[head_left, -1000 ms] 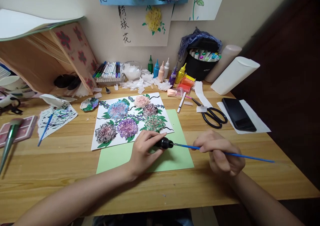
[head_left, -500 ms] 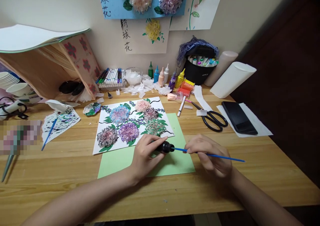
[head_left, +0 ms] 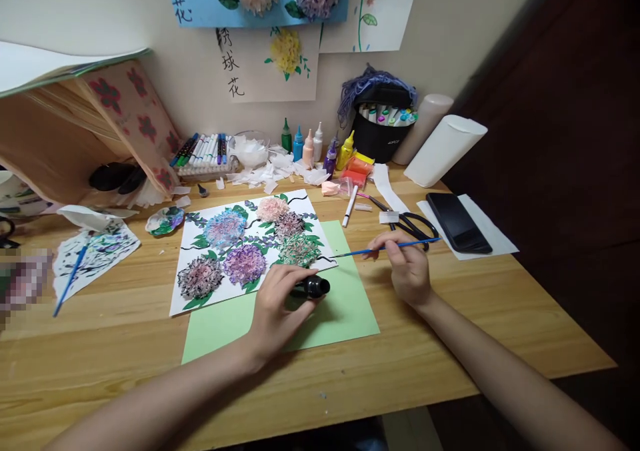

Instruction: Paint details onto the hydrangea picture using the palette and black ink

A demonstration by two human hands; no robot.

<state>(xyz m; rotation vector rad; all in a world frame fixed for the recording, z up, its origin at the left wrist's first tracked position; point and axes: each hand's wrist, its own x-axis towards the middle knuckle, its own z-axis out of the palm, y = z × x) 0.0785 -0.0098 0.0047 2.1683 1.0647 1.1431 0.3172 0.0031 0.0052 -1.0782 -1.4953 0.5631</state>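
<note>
My left hand [head_left: 280, 301] is closed around a small black bottle [head_left: 316, 286], tilted with its mouth toward the right, above a light green sheet [head_left: 350, 318]. Between the thumb and fingers of my right hand [head_left: 407, 271] is a thin blue paintbrush [head_left: 395, 245]. Its tip points left, at the right edge of the white flower picture [head_left: 177, 301], by a black wavy line. Raised flowers in blue, pink, purple, green and black cover that picture, which partly overlaps the green sheet.
Scissors [head_left: 419, 228], a white marker [head_left: 350, 206] and a phone [head_left: 457, 222] lie to the right. Paint bottles [head_left: 309, 148] and paper scraps [head_left: 277, 169] line the back. At left are a paint palette [head_left: 165, 221] and another blue brush [head_left: 71, 281] on a stained paper.
My right hand has drawn the brush out of the bottle's mouth and moved it up to the picture's right edge. My left hand still holds the bottle. The camera view has shifted.
</note>
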